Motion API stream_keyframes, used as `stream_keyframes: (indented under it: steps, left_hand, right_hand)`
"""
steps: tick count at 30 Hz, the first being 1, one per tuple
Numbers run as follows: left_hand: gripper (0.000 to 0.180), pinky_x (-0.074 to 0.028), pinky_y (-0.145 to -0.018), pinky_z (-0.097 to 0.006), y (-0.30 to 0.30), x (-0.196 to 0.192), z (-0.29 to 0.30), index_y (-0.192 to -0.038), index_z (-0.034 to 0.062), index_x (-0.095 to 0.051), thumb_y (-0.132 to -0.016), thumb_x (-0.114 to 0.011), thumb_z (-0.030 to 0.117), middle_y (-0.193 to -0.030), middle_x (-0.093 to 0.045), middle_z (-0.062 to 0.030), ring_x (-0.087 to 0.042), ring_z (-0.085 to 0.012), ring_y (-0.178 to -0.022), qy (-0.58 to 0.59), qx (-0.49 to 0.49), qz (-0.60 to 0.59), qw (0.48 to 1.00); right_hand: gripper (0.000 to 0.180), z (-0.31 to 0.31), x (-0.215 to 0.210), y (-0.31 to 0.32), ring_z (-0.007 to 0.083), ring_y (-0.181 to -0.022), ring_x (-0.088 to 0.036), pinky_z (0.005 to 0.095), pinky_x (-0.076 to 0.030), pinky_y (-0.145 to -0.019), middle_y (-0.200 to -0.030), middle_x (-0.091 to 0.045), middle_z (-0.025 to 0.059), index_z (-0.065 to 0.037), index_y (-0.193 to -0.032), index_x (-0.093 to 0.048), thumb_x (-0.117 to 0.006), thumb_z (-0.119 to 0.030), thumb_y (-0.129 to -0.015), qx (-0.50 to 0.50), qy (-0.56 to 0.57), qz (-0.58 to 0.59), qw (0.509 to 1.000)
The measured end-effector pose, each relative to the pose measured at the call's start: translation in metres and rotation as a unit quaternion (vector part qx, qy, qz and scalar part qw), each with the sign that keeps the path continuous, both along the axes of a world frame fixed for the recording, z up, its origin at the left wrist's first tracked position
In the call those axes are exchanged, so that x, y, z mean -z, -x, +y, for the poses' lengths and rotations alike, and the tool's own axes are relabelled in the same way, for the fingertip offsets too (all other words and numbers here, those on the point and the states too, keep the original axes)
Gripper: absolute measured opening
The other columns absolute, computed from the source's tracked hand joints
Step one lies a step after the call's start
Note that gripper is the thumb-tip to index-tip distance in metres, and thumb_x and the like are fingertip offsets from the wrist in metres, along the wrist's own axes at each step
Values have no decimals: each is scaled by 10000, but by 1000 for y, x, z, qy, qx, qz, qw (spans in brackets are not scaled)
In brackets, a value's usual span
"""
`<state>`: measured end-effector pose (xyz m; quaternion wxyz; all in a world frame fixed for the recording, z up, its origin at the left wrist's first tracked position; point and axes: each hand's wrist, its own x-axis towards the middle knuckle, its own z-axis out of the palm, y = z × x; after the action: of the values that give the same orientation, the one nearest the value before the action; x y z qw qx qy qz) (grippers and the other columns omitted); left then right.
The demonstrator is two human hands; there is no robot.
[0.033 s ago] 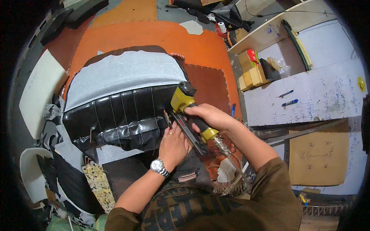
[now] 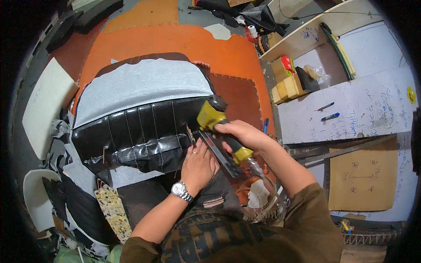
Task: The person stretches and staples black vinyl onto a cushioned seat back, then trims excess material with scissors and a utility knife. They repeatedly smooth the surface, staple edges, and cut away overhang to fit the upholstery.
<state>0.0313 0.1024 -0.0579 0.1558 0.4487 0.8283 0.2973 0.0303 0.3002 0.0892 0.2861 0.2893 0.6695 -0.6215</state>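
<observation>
A black vinyl seat cover (image 2: 131,126) with stitched channels and a pale grey fabric panel (image 2: 144,83) lies over a seat across my lap. My left hand (image 2: 199,164), with a steel watch on its wrist, grips the cover's right near edge; its thumb is hidden. A thin brown strip (image 2: 190,136) stands by those fingertips, and another thin strip (image 2: 104,157) is at the cover's left. My right hand (image 2: 243,135) is wrapped round a yellow and black pneumatic staple gun (image 2: 215,115), tilted just right of the left fingers. An air hose (image 2: 274,188) trails from its handle.
White foam pieces (image 2: 48,107) and dark scraps lie at the left, beside a speckled foam block (image 2: 112,208). Orange mats (image 2: 175,41) cover the floor beyond. At right, a white board (image 2: 346,105) bears pens, sponge-like blocks (image 2: 291,87) and a cardboard sheet (image 2: 362,175).
The staple gun has shifted slightly right and down with my right hand, and its hose has swung. My left hand and the seat cover stay almost where they were.
</observation>
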Motion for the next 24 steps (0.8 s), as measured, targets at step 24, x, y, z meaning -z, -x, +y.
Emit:
stream_keyframes:
  steps: [24]
  left_hand:
    - [323, -577, -889, -435, 48, -141, 12, -1199, 11, -758, -876, -747, 13, -1165, -765, -169, -713, -371, -1004, -222, 72, 18, 972]
  right_hand:
    - [648, 138, 362, -197, 415, -1157, -719, 483, -579, -1003, -1157, -765, 243, -81, -1404, -682, -904, -285, -830, 186, -551, -61, 811]
